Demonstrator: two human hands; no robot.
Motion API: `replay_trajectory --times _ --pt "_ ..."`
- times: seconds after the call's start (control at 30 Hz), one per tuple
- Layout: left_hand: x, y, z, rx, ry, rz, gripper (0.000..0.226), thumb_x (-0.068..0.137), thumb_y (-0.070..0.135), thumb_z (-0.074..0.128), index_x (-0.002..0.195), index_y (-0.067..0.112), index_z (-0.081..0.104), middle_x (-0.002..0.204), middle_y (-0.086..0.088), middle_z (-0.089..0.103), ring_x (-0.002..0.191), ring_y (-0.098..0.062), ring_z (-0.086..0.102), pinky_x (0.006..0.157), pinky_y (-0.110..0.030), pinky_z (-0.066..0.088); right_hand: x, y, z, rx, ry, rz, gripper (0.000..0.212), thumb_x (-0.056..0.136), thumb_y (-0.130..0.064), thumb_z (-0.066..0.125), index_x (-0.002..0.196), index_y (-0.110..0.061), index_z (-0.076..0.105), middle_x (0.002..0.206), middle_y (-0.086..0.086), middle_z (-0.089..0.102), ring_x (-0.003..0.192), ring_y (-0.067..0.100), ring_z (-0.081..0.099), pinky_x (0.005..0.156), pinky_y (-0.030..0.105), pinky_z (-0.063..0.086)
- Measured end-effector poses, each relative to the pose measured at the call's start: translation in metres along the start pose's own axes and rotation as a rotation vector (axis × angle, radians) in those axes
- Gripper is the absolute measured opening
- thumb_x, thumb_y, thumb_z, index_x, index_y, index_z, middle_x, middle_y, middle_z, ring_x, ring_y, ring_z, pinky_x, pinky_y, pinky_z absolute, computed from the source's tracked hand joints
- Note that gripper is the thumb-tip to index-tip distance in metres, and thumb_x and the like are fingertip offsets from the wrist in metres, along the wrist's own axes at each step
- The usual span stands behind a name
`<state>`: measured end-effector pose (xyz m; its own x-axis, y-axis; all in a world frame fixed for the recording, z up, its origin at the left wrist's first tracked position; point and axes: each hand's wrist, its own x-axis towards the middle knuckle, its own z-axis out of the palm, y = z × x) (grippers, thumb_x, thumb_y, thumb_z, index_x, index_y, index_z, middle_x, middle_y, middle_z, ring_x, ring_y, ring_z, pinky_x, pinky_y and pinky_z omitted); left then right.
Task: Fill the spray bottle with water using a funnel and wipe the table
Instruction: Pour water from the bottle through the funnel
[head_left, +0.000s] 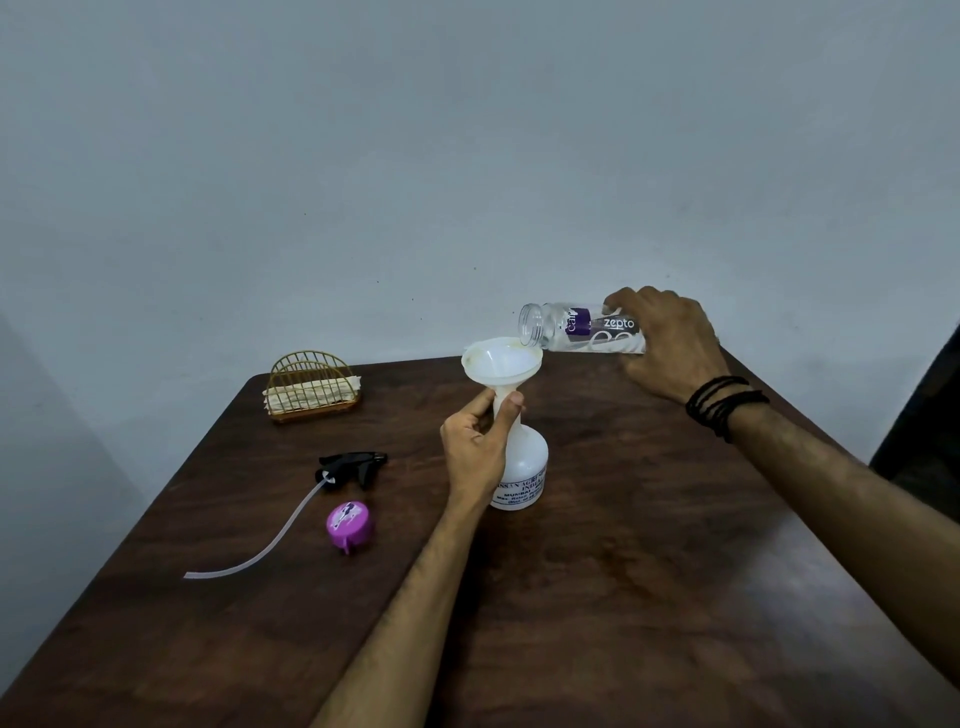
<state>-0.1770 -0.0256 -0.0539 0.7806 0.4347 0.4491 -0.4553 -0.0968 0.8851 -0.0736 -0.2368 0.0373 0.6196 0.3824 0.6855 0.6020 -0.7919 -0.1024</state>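
We see the left hand (475, 447) pinching the neck of the white plastic spray bottle (522, 467), which stands upright near the middle of the dark wooden table (649, 571). A white plastic funnel (501, 361) sits in its mouth. The right hand (670, 345) grips a clear labelled water bottle (576, 328), tipped over the funnel's rim. The black trigger sprayer (350, 466) and purple cap (349, 522) lie toward the left edge.

1. Gold wire napkin holder (313, 384) standing at the far left corner of the tabletop, pale folded napkins (298, 397) tucked inside.
2. Purple cap (350, 524) lying near the left edge, well apart from the holder, a small tab at its near side.
3. Plain grey wall (467, 156) behind.
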Motion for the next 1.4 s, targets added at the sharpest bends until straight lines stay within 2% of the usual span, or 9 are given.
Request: replay_trajectory --times 0.23,0.47,0.63,0.77,0.97,1.4 --pt "0.000 -0.001 0.000 0.003 -0.003 0.006 0.008 0.093 0.019 0.072 0.087 0.022 0.077 0.080 -0.002 0.077 0.077 -0.014 0.071 0.073 -0.028 0.057 0.006 0.002 -0.006 -0.069 0.024 -0.044 0.043 0.068 -0.014 0.073 0.108 -0.024 0.059 0.088 -0.001 0.061 0.078 0.026 0.057 0.080 0.039 0.040" --pt "0.001 -0.004 0.000 -0.001 -0.010 0.005 0.007 0.093 0.019 0.072 0.088 0.017 0.077 0.079 -0.004 0.077 0.075 -0.014 0.070 0.072 -0.031 0.056 0.007 0.002 -0.011 -0.085 0.036 -0.068 0.042 0.069 -0.016 0.076 0.107 -0.024 0.059 0.088 -0.001 0.061 0.078 0.025 0.056 0.081 0.040 0.040" --pt "0.002 -0.009 -0.001 0.021 -0.003 0.013 0.025 0.090 0.030 0.072 0.085 0.006 0.076 0.078 -0.008 0.075 0.072 -0.014 0.067 0.068 -0.029 0.052 0.008 0.003 -0.014 -0.104 0.042 -0.074 0.044 0.068 -0.015 0.076 0.108 -0.025 0.058 0.090 -0.002 0.060 0.081 0.026 0.057 0.086 0.042 0.040" --pt "0.002 -0.009 -0.001 0.028 0.005 0.019 0.019 0.093 0.019 0.072 0.092 0.001 0.077 0.081 -0.006 0.077 0.073 -0.011 0.067 0.068 -0.022 0.051 0.008 0.004 -0.016 -0.107 0.037 -0.076 0.044 0.069 -0.017 0.076 0.108 -0.025 0.058 0.091 -0.002 0.061 0.083 0.026 0.057 0.087 0.043 0.040" --pt "0.002 -0.009 0.000 0.024 0.009 0.013 0.014 0.092 0.016 0.072 0.091 0.003 0.077 0.077 0.003 0.075 0.072 -0.009 0.066 0.068 -0.022 0.052 0.007 0.005 -0.019 -0.104 0.047 -0.077 0.042 0.070 -0.016 0.075 0.107 -0.024 0.058 0.091 -0.001 0.061 0.082 0.027 0.057 0.087 0.044 0.040" --pt "0.002 -0.008 0.000 0.018 0.004 0.010 0.018 0.093 0.017 0.072 0.093 0.001 0.077 0.076 0.002 0.074 0.070 -0.006 0.063 0.067 -0.020 0.049 0.009 0.004 -0.024 -0.105 0.034 -0.088 0.048 0.066 -0.010 0.074 0.110 -0.022 0.060 0.095 0.002 0.063 0.086 0.029 0.059 0.089 0.046 0.040"
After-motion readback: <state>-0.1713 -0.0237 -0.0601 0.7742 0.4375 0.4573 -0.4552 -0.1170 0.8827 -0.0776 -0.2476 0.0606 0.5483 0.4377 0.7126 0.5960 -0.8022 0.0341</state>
